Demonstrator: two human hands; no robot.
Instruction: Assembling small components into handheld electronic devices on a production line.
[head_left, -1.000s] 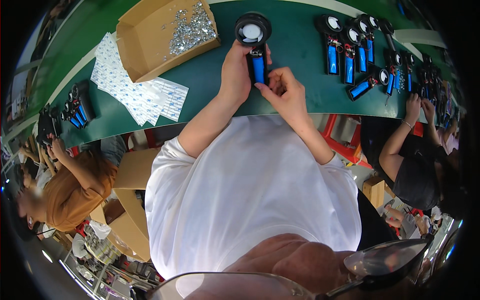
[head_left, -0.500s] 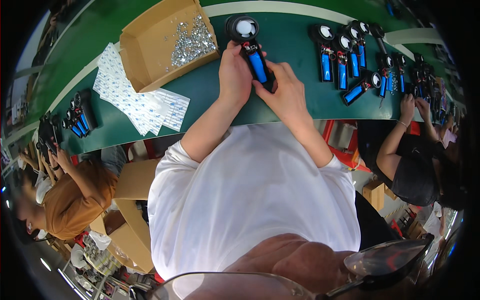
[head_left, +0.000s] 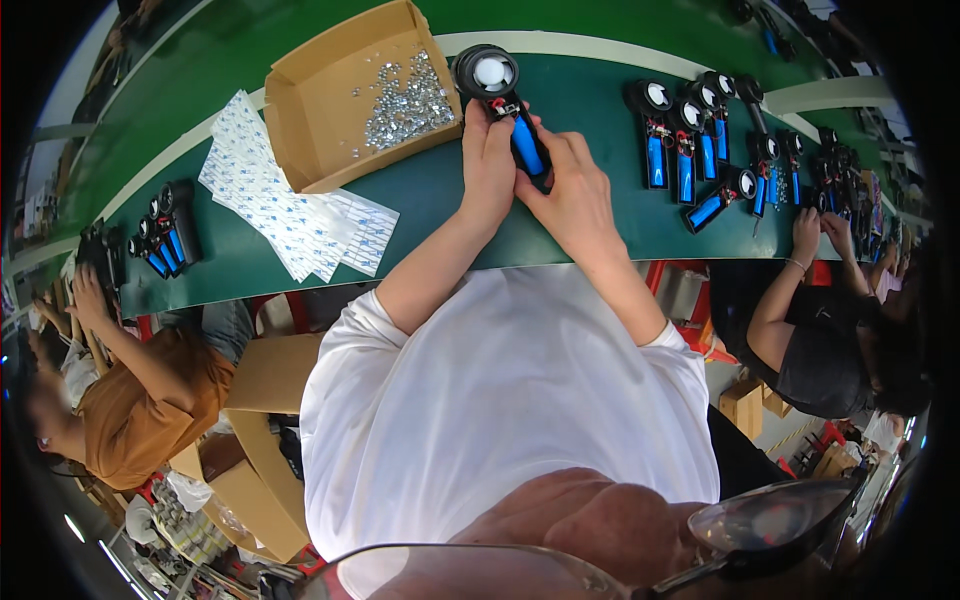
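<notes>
Both hands are on the torch (head_left: 503, 105), which lies on the green belt (head_left: 600, 225) just right of the screw box (head_left: 330, 110). Left hand (head_left: 488, 160) wraps around the body below the round head, fingers pressed tight on it. Right hand (head_left: 572, 190) pinches the blue cell section from the side. Looks like they're seating the cell, so I'd keep the left clamped as an anchor and push evenly with the right thumb, not at an angle, and keep the head flat on the belt

Bright even light, sharp centre (rim bent, perhaps blurred).
</notes>
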